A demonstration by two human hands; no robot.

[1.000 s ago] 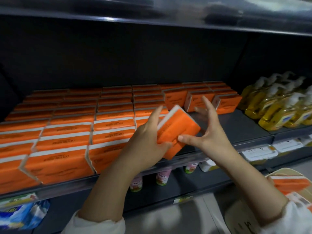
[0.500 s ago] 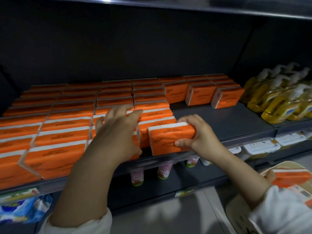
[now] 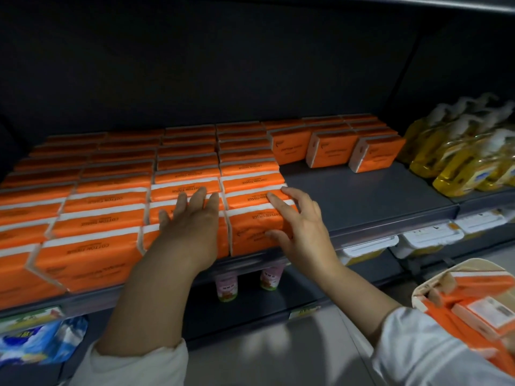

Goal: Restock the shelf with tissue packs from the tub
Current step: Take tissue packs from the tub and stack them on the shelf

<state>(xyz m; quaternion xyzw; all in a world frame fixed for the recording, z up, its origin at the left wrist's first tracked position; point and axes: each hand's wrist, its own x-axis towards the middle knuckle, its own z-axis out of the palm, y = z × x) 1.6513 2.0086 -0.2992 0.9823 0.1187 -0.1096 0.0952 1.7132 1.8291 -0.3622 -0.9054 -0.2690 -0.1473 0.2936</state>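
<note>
On the dark shelf (image 3: 362,196), I am seating the front tissue pack (image 3: 250,232) at its row's end, right hand (image 3: 303,232) pressing it with spread fingers, left hand (image 3: 192,227) lying flat on neighbouring packs (image 3: 178,190), the next move probably calling for another from the tub (image 3: 434,280).

The dark grey metal shelf (image 3: 362,196) carries rows of orange plastic-wrapped tissue packs (image 3: 111,196) and yellow pump bottles (image 3: 457,162).
</note>
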